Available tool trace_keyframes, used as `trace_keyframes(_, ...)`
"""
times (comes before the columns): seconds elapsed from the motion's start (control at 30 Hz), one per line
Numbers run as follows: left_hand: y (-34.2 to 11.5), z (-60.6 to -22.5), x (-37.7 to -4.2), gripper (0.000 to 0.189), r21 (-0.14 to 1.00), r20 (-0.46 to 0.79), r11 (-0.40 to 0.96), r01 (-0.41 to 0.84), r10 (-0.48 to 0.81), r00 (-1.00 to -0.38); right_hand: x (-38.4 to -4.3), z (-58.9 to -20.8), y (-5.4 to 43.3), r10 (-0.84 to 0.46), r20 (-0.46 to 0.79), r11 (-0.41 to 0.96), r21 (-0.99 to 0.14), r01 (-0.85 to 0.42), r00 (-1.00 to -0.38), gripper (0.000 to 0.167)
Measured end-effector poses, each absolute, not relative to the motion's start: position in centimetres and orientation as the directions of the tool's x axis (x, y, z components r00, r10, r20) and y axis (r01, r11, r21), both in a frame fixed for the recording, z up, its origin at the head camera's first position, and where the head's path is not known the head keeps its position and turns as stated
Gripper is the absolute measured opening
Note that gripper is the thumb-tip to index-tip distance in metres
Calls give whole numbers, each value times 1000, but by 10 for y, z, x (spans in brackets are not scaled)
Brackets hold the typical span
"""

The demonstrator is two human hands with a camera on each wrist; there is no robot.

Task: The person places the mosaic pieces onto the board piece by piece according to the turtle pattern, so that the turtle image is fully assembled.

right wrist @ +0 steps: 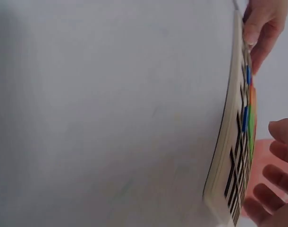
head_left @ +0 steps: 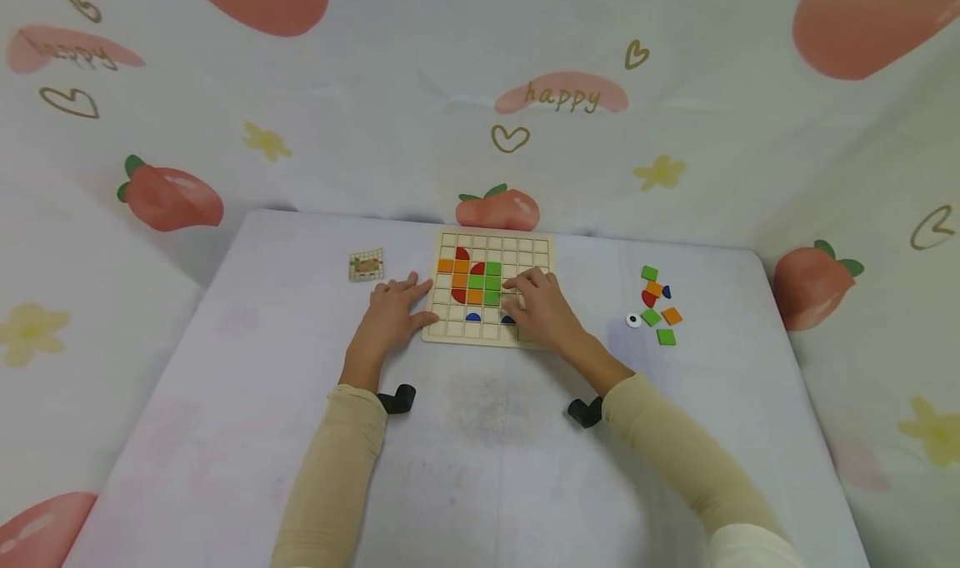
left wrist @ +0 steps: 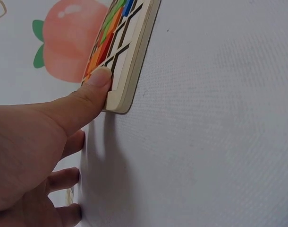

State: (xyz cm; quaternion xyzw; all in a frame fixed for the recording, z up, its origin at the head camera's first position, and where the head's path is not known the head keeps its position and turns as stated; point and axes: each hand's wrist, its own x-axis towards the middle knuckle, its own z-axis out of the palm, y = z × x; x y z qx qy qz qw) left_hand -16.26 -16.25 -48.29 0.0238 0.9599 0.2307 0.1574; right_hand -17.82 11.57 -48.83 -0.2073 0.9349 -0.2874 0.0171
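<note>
A square wooden grid board lies on the table, with orange, green and red tiles and blue half-round pieces set in its cells. At its left edge is my left hand, fingers spread on the table; the thumb rests on the board's near corner in the left wrist view. Over the board's right half hovers my right hand, its fingers loosely bent and partly covering one blue piece. The right wrist view shows no piece between its thumb and fingers.
Left of the board lies a small pattern card. Loose pieces lie to the right, among them green tiles, orange tiles, a red piece and a white disc with a dark centre. A printed cloth backdrop rises behind the table.
</note>
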Motion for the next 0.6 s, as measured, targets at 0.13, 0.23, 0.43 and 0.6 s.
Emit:
trace_keyframes(0.13, -163, -483, -161, 75, 450, -286, 893, -22, 121, -951, -174, -488, 128, -409, 95, 832, -370, -414, -908, 41)
trace_keyframes(0.23, -164, -483, -161, 75, 445, -281, 895, -20, 118, -952, -173, -490, 137, -413, 67, 874, -253, -416, -908, 55)
trace_keyframes(0.43, -165, -483, -160, 75, 447, -279, 894, -19, 119, -953, -168, -493, 155, -416, 26, 906, -80, -416, -909, 81)
trace_keyframes(0.6, -164, -484, -159, 75, 448, -284, 894, -17, 124, -951, -162, -494, 170, -410, 17, 911, -40, -410, -912, 85)
